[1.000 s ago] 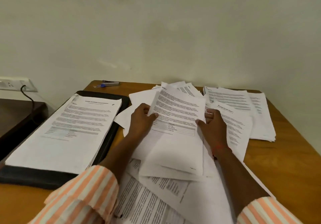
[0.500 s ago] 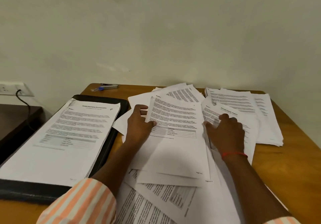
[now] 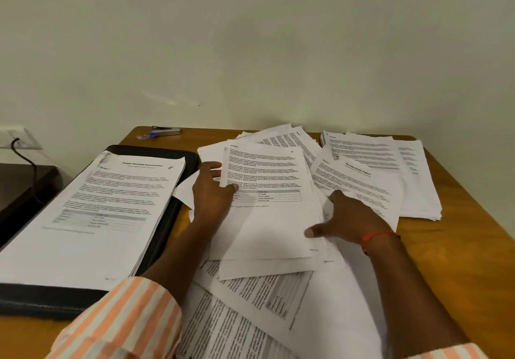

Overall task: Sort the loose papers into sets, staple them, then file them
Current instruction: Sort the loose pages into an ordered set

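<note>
My left hand (image 3: pixel 213 191) has its grip pinching the left edge of the top sheet (image 3: pixel 267 180), thumb on top. My right hand (image 3: pixel 351 219) lies spread flat on the loose papers (image 3: pixel 278 303) covering the tabletop (image 3: pixel 459 261). Left, a stacked set (image 3: pixel 106 205) fills the black folder (image 3: pixel 41 300); the stapler (image 3: pixel 165 131) sits beyond it.

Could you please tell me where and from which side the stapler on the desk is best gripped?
Take the stapler across its silver middle, probably coming from above. It lies flat with its long axis along the far edge of the desk, with bare wood before it, so both long sides appear free. The left hand is nearer, but it pinches the top sheet.
</note>
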Motion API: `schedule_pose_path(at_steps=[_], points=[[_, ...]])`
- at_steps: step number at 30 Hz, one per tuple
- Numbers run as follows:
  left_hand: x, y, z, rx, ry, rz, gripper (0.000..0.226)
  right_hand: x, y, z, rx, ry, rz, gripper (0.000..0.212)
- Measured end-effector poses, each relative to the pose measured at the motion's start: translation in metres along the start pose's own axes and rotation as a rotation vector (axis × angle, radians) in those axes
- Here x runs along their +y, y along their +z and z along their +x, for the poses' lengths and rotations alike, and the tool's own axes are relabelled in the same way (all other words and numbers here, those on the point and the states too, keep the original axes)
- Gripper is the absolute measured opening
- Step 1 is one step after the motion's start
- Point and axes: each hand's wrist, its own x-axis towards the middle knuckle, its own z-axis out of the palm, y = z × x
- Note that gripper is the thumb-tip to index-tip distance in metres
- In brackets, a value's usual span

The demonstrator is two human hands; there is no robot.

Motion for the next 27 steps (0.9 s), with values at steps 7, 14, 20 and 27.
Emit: schedule_pose_path(at_steps=[7,14,20,27], points=[[0.007,-0.001,-0.001,0.016,-0.026,-0.013,0.056,-0.004,0.013,0.02,0.514,-0.084,0.023,0.074],[0.005,-0.001,-0.001,-0.001,-0.039,-0.009,0.058,-0.06,0.01,-0.078,-0.229,-0.53,-0.273,0.124],[0.008,-0.004,-0.002,-0.006,-0.022,-0.047,0.056,-0.05,0.067,-0.09,-0.307,-0.588,-0.403,0.144],[0.015,-0.015,0.003,-0.02,-0.023,-0.091,0.057,-0.046,0.04,-0.047,-0.113,-0.445,-0.377,0.14]])
